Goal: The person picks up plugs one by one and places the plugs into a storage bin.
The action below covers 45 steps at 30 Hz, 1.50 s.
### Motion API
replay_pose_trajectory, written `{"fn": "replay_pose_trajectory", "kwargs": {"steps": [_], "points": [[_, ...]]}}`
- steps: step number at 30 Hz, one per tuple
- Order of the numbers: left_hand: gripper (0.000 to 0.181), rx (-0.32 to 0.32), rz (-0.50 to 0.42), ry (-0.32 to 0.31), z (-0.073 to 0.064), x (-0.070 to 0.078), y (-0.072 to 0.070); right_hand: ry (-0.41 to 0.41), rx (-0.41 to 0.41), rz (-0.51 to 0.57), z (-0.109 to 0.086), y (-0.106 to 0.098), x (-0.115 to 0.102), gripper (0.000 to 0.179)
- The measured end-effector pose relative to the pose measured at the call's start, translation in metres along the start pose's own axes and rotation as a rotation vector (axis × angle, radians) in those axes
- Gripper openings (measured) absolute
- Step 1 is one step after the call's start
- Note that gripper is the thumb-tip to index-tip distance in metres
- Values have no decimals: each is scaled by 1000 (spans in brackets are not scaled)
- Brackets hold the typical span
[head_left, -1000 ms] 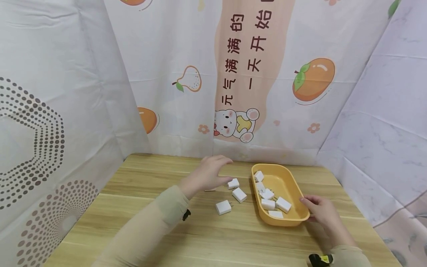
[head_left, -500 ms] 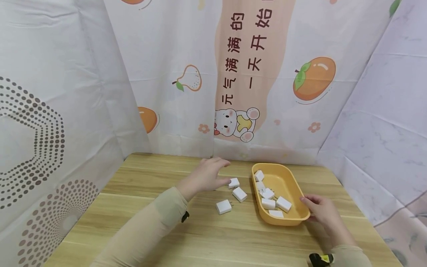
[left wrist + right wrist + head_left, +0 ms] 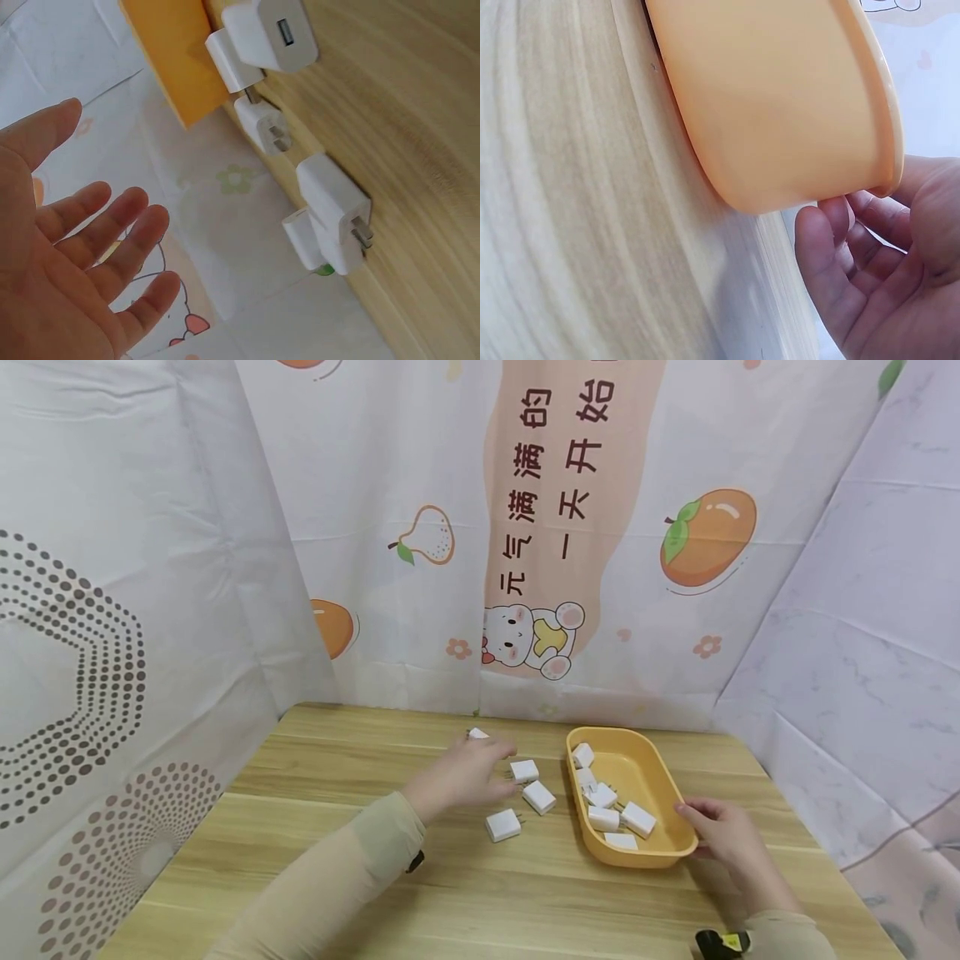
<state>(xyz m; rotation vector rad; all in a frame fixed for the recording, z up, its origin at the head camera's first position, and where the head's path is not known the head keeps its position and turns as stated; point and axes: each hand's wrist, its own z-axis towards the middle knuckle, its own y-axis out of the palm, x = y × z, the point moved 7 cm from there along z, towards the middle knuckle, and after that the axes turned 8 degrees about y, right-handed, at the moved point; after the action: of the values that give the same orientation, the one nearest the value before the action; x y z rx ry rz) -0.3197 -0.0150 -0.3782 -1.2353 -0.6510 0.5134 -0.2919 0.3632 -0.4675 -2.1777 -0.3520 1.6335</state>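
My left hand (image 3: 461,778) hovers over the table with fingers spread and nothing in its grasp; the left wrist view shows its bare palm (image 3: 67,292). Beside its fingertips lie white USB charger plugs: one close by (image 3: 524,771), another charger (image 3: 539,797) just in front of it and a third charger (image 3: 502,825) nearer me. Behind the hand a further charger (image 3: 477,733) is partly covered. My right hand (image 3: 723,835) pinches the near right corner of a yellow plastic tray (image 3: 626,767), thumb on the rim, fingers outside below it. Several chargers (image 3: 638,819) lie inside the tray.
The wooden table (image 3: 360,860) carries everything. A printed cloth (image 3: 420,635) hangs along its back edge, with more cloth (image 3: 840,693) to the right and left. The tray's upright wall (image 3: 772,112) stands between the right hand and the loose chargers.
My left hand has dropped slightly toward me, and a charger behind it has come into view at the back. The right hand and the tray have stayed put.
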Motion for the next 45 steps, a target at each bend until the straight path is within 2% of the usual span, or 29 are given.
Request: {"fn": "replay_pose_trajectory", "kwargs": {"steps": [8,16,23,27,31,40,45], "points": [[47,-69,-53,-17,-3,2,20,6,-2,0,1,0,2,55],[57,-130,-11,-39,-3,4,35,6,4,-1,2,-1,2,56],[44,-196,10,-32,-1,7,46,4,-1,8,2,-1,2,56],[36,-230,-1,-53,-2,10,51,2,0,2,2,-1,1,55],[34,-255,-6,-73,-3,11,57,3,3,4,1,-1,2,56],[30,-265,76,-60,-2,12,69,9,3,-4,3,-2,4,57],[30,-268,84,-73,-1,9,74,3,2,-13,4,-2,4,57]]}}
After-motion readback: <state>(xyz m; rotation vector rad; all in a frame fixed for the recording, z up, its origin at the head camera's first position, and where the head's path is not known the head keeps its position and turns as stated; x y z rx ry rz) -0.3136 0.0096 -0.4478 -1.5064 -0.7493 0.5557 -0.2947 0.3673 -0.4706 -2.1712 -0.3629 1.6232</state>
